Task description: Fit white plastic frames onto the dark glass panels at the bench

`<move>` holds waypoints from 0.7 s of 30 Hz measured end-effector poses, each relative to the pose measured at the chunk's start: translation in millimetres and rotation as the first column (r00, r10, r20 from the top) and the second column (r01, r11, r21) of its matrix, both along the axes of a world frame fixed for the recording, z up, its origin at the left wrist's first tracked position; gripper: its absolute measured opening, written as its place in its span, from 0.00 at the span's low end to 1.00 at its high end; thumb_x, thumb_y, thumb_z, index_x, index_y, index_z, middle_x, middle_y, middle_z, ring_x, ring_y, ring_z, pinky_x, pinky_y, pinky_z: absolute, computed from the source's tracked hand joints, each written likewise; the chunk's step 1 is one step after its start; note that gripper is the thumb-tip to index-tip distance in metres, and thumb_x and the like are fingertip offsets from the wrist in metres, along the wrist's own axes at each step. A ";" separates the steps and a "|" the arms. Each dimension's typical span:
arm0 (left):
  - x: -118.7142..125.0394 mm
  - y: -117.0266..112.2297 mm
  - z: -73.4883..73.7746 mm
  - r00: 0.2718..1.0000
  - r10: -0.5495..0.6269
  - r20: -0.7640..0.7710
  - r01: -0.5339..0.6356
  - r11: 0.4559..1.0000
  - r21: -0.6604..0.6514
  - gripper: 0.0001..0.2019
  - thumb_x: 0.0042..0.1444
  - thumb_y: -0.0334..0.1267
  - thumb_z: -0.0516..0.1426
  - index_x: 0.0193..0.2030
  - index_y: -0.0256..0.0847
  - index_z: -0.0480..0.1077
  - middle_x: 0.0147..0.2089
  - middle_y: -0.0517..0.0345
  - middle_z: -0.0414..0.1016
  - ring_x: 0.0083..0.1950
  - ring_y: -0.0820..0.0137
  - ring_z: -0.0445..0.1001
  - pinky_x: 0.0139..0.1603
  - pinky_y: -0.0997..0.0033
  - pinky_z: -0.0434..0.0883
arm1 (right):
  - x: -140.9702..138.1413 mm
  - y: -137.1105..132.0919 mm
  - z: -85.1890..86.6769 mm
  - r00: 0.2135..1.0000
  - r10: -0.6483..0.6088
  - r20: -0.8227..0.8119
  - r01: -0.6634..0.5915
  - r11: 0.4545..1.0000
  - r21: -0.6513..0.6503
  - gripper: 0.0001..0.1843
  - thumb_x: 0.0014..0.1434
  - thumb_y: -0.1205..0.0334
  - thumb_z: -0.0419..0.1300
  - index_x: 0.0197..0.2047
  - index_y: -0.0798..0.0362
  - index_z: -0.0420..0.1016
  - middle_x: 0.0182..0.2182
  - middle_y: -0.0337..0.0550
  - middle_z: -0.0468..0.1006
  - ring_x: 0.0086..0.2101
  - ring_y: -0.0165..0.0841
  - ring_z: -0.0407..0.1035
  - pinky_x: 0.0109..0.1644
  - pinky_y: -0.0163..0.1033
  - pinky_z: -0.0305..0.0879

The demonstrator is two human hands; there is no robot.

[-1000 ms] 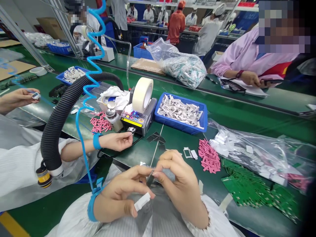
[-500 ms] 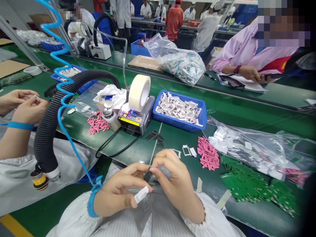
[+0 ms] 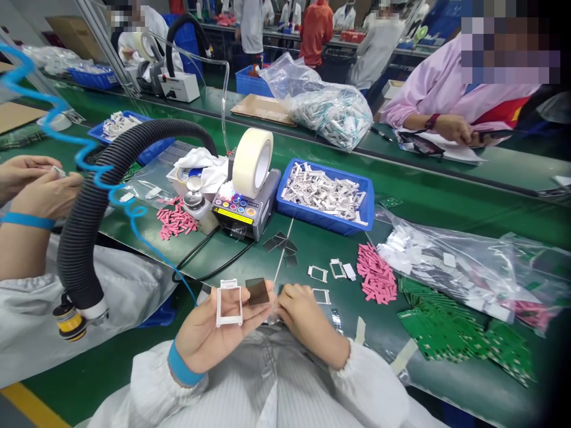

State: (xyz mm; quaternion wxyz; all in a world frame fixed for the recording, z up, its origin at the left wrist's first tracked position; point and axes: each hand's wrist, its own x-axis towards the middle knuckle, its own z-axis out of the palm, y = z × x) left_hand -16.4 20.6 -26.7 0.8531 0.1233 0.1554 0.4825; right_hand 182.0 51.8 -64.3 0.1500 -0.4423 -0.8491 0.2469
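Note:
My left hand (image 3: 213,330) lies palm up, holding a white plastic rectangular frame (image 3: 229,304) upright against its fingers. A dark square film piece (image 3: 257,291) rests on the fingertips beside the frame. My right hand (image 3: 303,315) sits just to the right, its curled fingers close to the left fingertips, and whatever they touch is hidden. Loose white frames (image 3: 318,273) and dark film squares (image 3: 281,242) lie on the green bench mat (image 3: 294,279) beyond my hands. A blue strap (image 3: 182,371) circles my left wrist.
A tape dispenser (image 3: 245,214) and a blue tray of white parts (image 3: 325,196) stand ahead. Pink pieces (image 3: 377,273), green circuit boards (image 3: 446,324) and a plastic bag (image 3: 446,258) lie right. A black ribbed hose (image 3: 84,214) curves left, beside a co-worker's hands (image 3: 42,184).
My left hand has turned palm up, showing the white frame face-on with the dark square beside it. My hands have come apart from their pinch at the centre, and the view has shifted slightly.

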 end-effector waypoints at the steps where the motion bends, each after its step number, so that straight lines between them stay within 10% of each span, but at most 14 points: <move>1: 1.4 -0.3 2.0 1.000 -0.012 0.017 0.012 1.000 -0.002 0.17 0.52 0.49 0.57 0.37 0.38 0.77 0.55 0.49 0.73 0.57 0.60 0.68 0.65 0.57 0.53 | 2.0 2.5 2.5 0.999 -0.006 -0.054 0.005 1.000 -0.014 0.07 0.59 0.66 0.55 0.29 0.54 0.69 0.29 0.43 0.69 0.33 0.35 0.63 0.38 0.43 0.59; 7: 12.9 -0.2 16.6 0.999 -0.050 0.001 0.050 0.999 0.012 0.15 0.51 0.45 0.59 0.36 0.34 0.77 0.52 0.47 0.75 0.54 0.58 0.71 0.61 0.60 0.59 | 7.6 6.2 62.0 0.820 0.046 -0.570 -0.098 0.993 -0.061 0.24 0.55 0.51 0.60 0.53 0.48 0.65 0.44 0.45 0.69 0.45 0.37 0.63 0.47 0.43 0.62; 15: 17.5 -1.2 13.0 0.999 -0.022 -0.045 0.024 0.999 0.049 0.15 0.50 0.45 0.59 0.39 0.36 0.77 0.47 0.49 0.77 0.53 0.60 0.71 0.59 0.60 0.61 | -1.3 6.5 70.2 0.828 0.010 -0.560 0.021 0.999 0.049 0.14 0.51 0.62 0.62 0.43 0.49 0.69 0.35 0.42 0.70 0.37 0.35 0.65 0.39 0.42 0.63; 21: 27.0 0.1 3.8 0.971 0.096 -0.218 -0.079 0.993 0.088 0.18 0.51 0.46 0.59 0.45 0.39 0.74 0.40 0.53 0.78 0.44 0.67 0.73 0.44 0.70 0.68 | -6.7 -3.4 89.5 0.945 0.030 -0.324 0.142 0.859 0.492 0.11 0.50 0.63 0.62 0.40 0.49 0.71 0.32 0.41 0.71 0.36 0.37 0.64 0.51 0.55 0.54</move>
